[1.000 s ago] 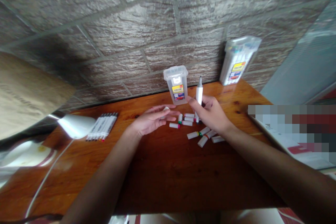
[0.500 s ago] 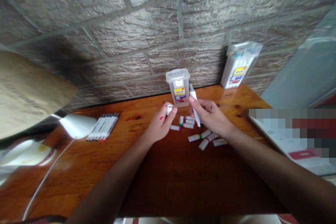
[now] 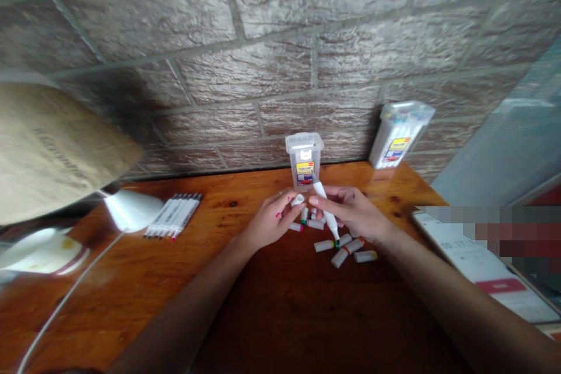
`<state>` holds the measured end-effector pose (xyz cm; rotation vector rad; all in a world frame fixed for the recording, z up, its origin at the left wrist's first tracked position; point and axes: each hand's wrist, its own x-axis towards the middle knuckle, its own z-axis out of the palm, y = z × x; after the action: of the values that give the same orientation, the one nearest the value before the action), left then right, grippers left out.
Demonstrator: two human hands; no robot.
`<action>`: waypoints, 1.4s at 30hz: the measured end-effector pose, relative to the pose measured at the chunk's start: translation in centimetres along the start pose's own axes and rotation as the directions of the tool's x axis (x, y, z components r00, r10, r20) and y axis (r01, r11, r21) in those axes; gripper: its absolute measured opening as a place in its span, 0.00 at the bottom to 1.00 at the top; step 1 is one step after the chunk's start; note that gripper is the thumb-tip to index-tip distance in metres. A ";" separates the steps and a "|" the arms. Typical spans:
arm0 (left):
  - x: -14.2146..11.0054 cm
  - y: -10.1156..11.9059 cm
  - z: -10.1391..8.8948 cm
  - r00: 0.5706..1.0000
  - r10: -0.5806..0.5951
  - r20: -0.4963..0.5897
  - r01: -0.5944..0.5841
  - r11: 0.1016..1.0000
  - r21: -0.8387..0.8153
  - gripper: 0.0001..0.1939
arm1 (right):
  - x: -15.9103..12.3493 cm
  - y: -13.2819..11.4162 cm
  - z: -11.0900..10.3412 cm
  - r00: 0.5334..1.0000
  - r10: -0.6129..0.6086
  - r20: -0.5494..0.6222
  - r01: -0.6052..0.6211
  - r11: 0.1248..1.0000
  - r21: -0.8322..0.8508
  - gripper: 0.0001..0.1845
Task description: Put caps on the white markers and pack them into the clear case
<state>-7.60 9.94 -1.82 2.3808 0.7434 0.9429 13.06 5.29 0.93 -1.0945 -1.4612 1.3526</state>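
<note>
Between thumb and fingers, my left hand (image 3: 272,219) grips a white marker cap (image 3: 298,200), its opening facing up. My right hand (image 3: 357,214) holds an uncapped white marker (image 3: 326,210) at a slant, a dark tip at its upper end and another dark tip at the lower. Below both hands, several loose marker caps (image 3: 347,252) with green, orange, yellow and pink bands lie scattered on the wooden table. Just behind the hands stands a clear plastic marker case (image 3: 305,158) with a yellow label; no markers show inside it.
A second case (image 3: 397,134), filled with markers, stands at the back right by the brick wall. Left, a row of white markers (image 3: 173,216) lies beside a lamp (image 3: 131,210) with a cord. A cup (image 3: 44,251) is farther left. A tablet (image 3: 495,280) sits at right.
The view has tilted upward, so everything sits lower in the picture. My right hand has turned the marker a little, and the left hand's cap is tipped toward it.
</note>
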 end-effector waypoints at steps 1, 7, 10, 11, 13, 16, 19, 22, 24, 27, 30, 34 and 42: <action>0.0 -0.1 0.1 1.000 -0.008 -0.012 0.008 1.000 -0.002 0.10 | 0.0 0.1 0.1 1.000 -0.010 -0.004 0.010 1.000 -0.023 0.23; -0.1 -0.9 0.5 0.978 -0.115 -0.173 0.102 0.991 -0.083 0.11 | -0.3 -0.3 0.6 0.999 -0.006 -0.034 0.008 0.999 0.031 0.24; 0.0 -1.6 0.8 0.970 -0.158 -0.186 0.129 0.979 -0.155 0.10 | -0.4 -0.4 0.4 1.000 0.025 0.002 -0.025 0.997 0.070 0.22; 0.0 -1.8 0.8 0.966 -0.172 -0.193 0.137 0.974 -0.181 0.09 | -0.4 -0.4 0.4 1.000 0.028 0.006 -0.029 0.996 0.081 0.21; 0.1 -2.2 0.8 0.956 -0.196 -0.218 0.145 0.963 -0.229 0.09 | -0.4 -0.2 0.2 1.000 0.022 -0.008 -0.021 0.991 0.131 0.26; 0.2 -2.3 0.7 0.945 -0.217 -0.244 0.153 0.954 -0.256 0.10 | 0.0 0.3 0.0 0.995 -0.024 -0.101 0.047 0.972 0.232 0.33; 0.1 -2.2 0.8 0.944 -0.221 -0.246 0.161 0.957 -0.240 0.11 | 0.4 0.3 0.0 0.976 -0.070 -0.208 0.125 0.956 0.265 0.24; 0.0 -2.2 1.1 0.946 -0.205 -0.249 0.158 0.967 -0.198 0.12 | 0.3 -0.5 0.1 0.967 -0.068 -0.247 0.144 0.943 0.301 0.23; -0.1 -2.3 1.2 0.951 -0.189 -0.245 0.149 0.974 -0.171 0.12 | 0.1 -1.0 0.2 0.975 -0.057 -0.216 0.130 0.931 0.342 0.26; -0.2 -2.3 1.3 0.963 -0.164 -0.213 0.132 0.979 -0.156 0.11 | -0.2 -1.2 0.2 0.981 -0.085 -0.174 0.141 0.931 0.337 0.25; -0.3 -2.3 1.3 0.967 -0.157 -0.200 0.129 0.981 -0.144 0.11 | -0.1 -0.5 0.2 0.972 -0.128 -0.198 0.175 0.954 0.244 0.22; -0.3 -2.1 1.3 0.966 -0.155 -0.205 0.128 0.982 -0.141 0.11 | 0.2 0.2 0.3 0.938 -0.195 -0.287 0.230 0.969 0.090 0.17; -0.3 -2.1 1.2 0.971 -0.135 -0.197 0.112 0.986 -0.122 0.13 | -0.3 0.3 1.3 0.865 -0.420 -0.275 0.331 0.888 -0.318 0.13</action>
<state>-7.53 11.07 -4.04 2.1376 0.8822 1.1568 11.90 4.62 0.54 -1.0662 -1.5209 0.6693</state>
